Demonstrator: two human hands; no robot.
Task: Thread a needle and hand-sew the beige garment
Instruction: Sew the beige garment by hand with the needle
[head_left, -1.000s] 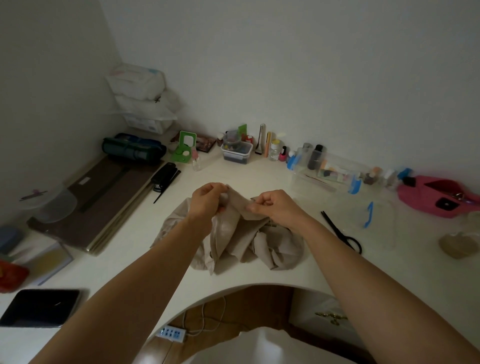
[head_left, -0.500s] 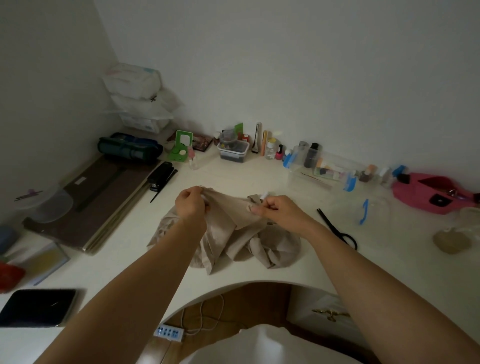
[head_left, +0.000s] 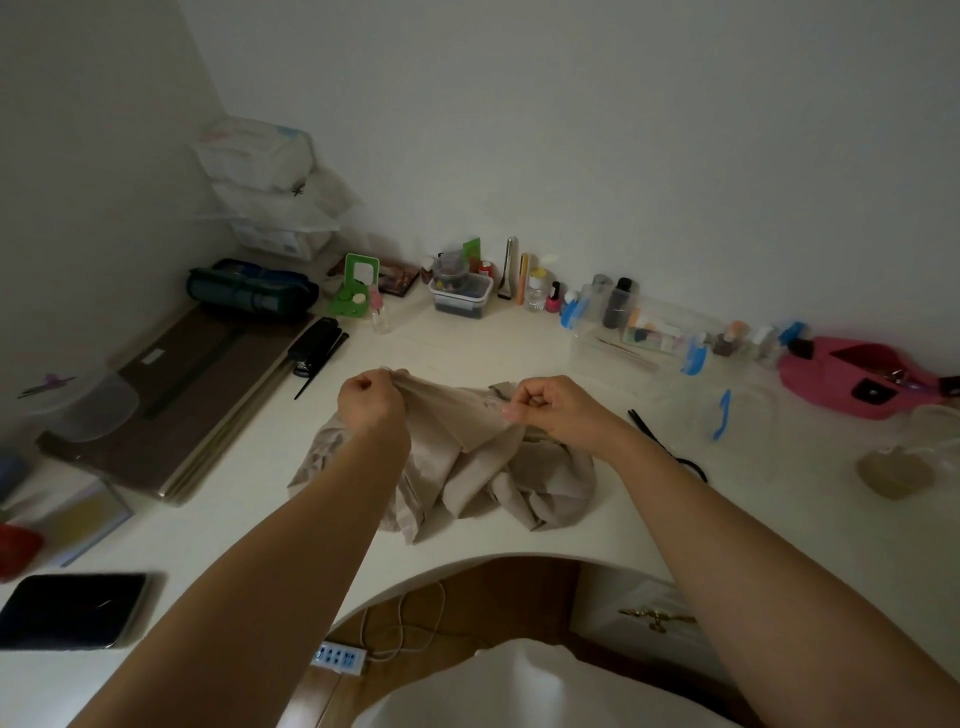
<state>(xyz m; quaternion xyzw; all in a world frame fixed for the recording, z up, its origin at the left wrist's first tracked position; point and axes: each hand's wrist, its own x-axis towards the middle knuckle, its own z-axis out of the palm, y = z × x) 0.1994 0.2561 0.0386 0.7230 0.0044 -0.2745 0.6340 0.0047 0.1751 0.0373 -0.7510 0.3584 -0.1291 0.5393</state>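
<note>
The beige garment (head_left: 467, 467) lies crumpled on the white desk (head_left: 753, 519), its upper edge lifted and stretched between my hands. My left hand (head_left: 370, 399) grips the fabric's left end in a fist. My right hand (head_left: 550, 406) pinches the fabric's right end between thumb and curled fingers. No needle or thread is visible in this dim view.
Black scissors (head_left: 670, 441) lie right of my right arm. A clear box with blue clips (head_left: 644, 327), bottles and a pink pouch (head_left: 852, 376) line the back wall. A stapler (head_left: 314, 345), brown boards (head_left: 176, 405) and a dark tablet (head_left: 72, 610) lie at left.
My hands have moved apart, pulling the garment's edge taut between them, and lowered slightly toward the desk.
</note>
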